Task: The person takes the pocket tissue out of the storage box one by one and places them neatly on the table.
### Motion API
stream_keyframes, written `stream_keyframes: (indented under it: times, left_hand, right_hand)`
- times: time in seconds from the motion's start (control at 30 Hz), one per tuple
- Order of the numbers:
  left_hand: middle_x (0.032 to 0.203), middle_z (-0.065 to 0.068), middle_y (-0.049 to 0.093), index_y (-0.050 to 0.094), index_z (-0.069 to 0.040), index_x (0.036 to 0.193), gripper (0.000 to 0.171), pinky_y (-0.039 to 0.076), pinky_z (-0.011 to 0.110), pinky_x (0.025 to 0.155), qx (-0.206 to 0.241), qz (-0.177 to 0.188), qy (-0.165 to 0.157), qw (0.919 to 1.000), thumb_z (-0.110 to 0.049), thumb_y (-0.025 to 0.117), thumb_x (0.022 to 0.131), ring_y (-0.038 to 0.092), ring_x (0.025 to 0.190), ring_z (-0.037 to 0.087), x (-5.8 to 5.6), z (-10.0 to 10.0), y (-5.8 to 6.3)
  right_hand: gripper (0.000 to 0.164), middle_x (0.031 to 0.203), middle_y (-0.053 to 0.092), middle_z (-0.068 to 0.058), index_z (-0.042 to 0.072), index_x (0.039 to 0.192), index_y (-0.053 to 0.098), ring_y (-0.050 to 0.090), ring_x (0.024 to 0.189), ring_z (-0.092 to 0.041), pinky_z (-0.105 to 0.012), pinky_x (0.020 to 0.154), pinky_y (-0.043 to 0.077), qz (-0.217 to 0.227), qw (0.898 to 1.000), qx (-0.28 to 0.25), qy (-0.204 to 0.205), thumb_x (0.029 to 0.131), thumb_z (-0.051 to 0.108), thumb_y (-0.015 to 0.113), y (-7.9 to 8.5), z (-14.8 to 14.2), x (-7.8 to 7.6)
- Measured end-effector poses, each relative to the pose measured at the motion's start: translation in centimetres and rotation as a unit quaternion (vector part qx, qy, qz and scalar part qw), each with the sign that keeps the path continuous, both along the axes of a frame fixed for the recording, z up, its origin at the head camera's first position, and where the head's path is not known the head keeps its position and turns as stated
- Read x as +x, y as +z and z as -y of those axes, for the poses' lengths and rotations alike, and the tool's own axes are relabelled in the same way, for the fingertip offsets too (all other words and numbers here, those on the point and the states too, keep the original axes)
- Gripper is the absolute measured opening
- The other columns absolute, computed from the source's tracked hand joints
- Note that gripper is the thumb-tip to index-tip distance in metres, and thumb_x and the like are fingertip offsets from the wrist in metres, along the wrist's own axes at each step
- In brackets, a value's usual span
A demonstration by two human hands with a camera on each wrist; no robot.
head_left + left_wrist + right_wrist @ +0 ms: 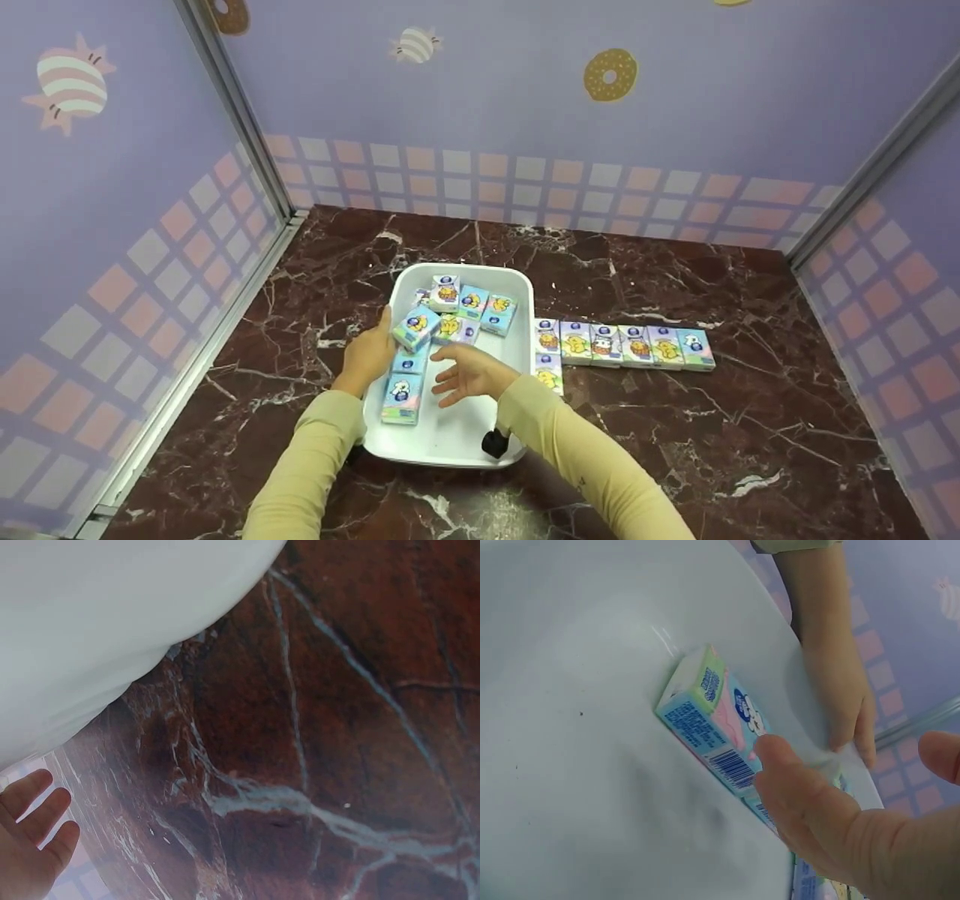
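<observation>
A white plastic tray (465, 431) stands in front of me with several small printed tissue packs lying loosely at its far end and left side. My left hand (369, 358) rests against the tray's left edge; the left wrist view shows its fingers (45, 811) spread beside the outer wall. My right hand (469, 375) hangs over the middle of the tray, fingers apart and holding nothing. Left of it lies a blue tissue pack (401, 397) with a white cartoon figure, its barcode side facing the right wrist view. Another blue pack (417, 328) leans tilted on others near my left hand.
Right of the tray, a row of tissue packs (636, 345) lies side by side on the dark red marbled table (675, 450), with one more pack (549, 375) in front of its left end. Purple patterned panels (510, 90) enclose the back and both sides.
</observation>
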State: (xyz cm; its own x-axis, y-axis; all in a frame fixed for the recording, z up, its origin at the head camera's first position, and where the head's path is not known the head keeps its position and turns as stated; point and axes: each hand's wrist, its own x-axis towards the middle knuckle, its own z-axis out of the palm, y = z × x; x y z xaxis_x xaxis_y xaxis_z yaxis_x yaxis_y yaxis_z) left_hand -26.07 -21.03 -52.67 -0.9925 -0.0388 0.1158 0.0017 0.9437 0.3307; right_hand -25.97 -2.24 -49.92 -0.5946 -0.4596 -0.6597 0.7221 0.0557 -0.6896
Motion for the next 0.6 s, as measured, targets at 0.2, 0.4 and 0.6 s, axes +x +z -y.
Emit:
stream_keyframes:
  times: [0.2,0.4,0.6]
  left_hand:
    - [0.072,0.018,0.060,0.029,-0.005,0.138,0.050,0.043,0.044,0.052,-0.002,-0.007,-0.005,1.0000,-0.016,0.037,0.090,0.054,0.055,0.030,0.0,0.1,-0.1]
    - [0.083,0.021,0.062,0.025,-0.005,0.139,0.051,0.044,0.047,0.058,0.003,0.004,-0.003,1.0000,-0.017,0.036,0.091,0.058,0.064,0.035,-0.1,0.1,0.0]
    - [0.086,0.022,0.062,0.025,-0.005,0.139,0.051,0.044,0.048,0.061,0.004,0.006,0.001,1.0000,-0.017,0.036,0.091,0.059,0.067,0.037,-0.1,0.0,-0.1]
  right_hand:
    - [0.060,0.126,0.039,-0.031,0.006,0.133,0.029,0.044,0.113,-0.041,-0.053,0.092,0.037,-0.013,0.999,0.032,0.014,0.081,0.023,0.054,-1.3,0.7,-0.1]
    - [0.056,0.122,0.042,-0.030,0.001,0.129,0.034,0.049,0.108,-0.041,-0.050,0.093,0.038,-0.010,0.999,0.026,0.038,0.082,0.024,0.053,-2.1,1.0,-0.1]
    - [0.051,0.122,0.042,-0.032,0.004,0.127,0.035,0.049,0.108,-0.042,-0.051,0.091,0.039,-0.015,0.998,0.013,0.061,0.084,0.025,0.052,-2.4,1.1,-0.2]
